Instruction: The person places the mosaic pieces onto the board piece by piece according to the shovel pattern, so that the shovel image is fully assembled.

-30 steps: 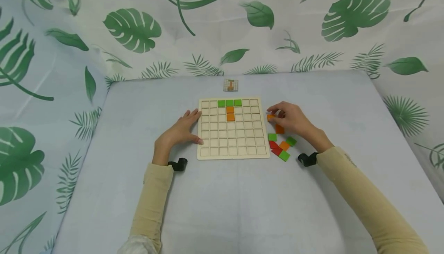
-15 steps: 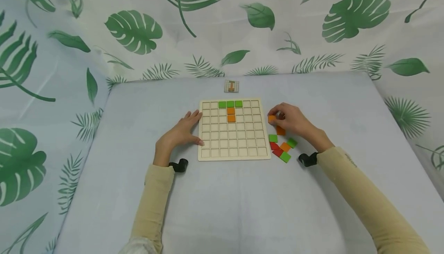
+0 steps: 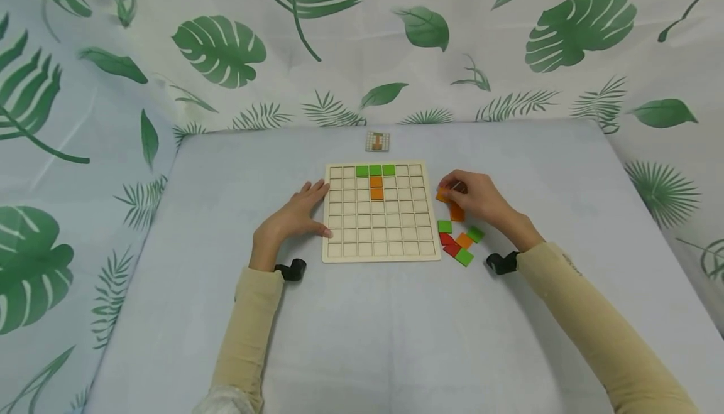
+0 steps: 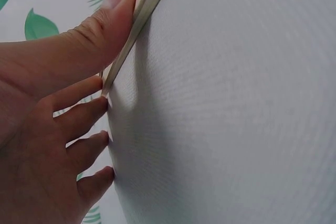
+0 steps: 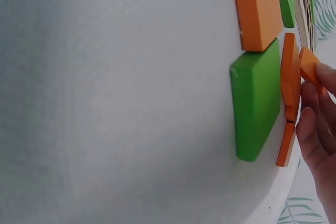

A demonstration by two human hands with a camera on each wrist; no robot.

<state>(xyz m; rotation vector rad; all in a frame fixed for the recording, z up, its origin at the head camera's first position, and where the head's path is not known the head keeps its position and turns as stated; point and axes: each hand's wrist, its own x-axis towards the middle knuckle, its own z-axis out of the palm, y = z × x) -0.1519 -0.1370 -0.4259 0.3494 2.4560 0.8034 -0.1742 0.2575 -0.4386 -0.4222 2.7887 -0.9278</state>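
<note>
A square wooden grid board (image 3: pixel 339 232) lies flat on the table. Three green tiles (image 3: pixel 376 170) fill the middle of its far row, with two orange tiles (image 3: pixel 376 188) in a column below them. My left hand (image 3: pixel 291 216) rests at the board's left side, fingers spread; in the left wrist view its thumb (image 4: pixel 113 11) lies over the edge. Beyond the right edge, my right hand (image 3: pixel 477 195) pinches an orange tile (image 5: pixel 308 62) between thumb and fingers. Another orange tile (image 3: pixel 457 212) lies just under that hand.
Loose tiles lie right of the board: a green tile (image 3: pixel 445 226) near its edge, a red tile (image 3: pixel 452 249), an orange tile (image 3: pixel 465 240) and others. A small pattern card (image 3: pixel 378 141) sits behind the board. A leaf-printed cloth (image 3: pixel 339 37) hangs behind the table.
The orange tile at my right fingertips has turned slightly, with the hand staying almost in place. My left hand and the tiles on the board have not moved.
</note>
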